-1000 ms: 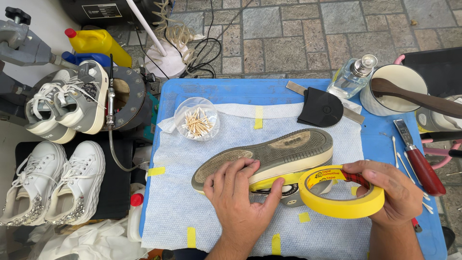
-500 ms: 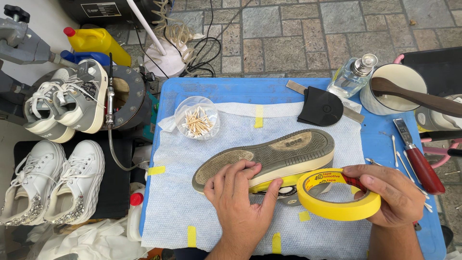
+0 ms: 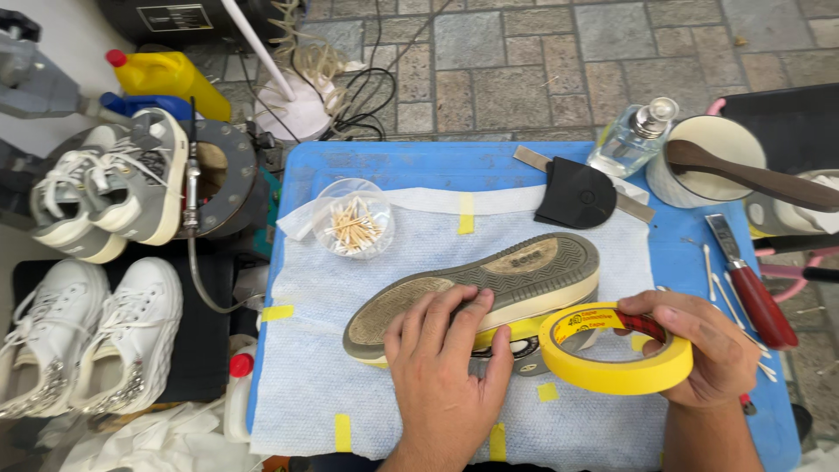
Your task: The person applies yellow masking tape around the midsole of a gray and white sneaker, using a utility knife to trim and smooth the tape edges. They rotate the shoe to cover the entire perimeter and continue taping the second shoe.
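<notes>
The tape roll (image 3: 616, 348) has shifted slightly leftward; right hand (image 3: 699, 350) pinches it, left hand (image 3: 446, 367) presses flat on the shoe (image 3: 476, 293). Slack risks wrinkled tape.

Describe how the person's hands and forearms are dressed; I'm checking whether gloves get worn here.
Both hands are bare: no gloves on the left hand or the right hand. No rings, watch or sleeves show; the forearms are uncovered down to the picture's lower edge. Fingernails are short.
</notes>
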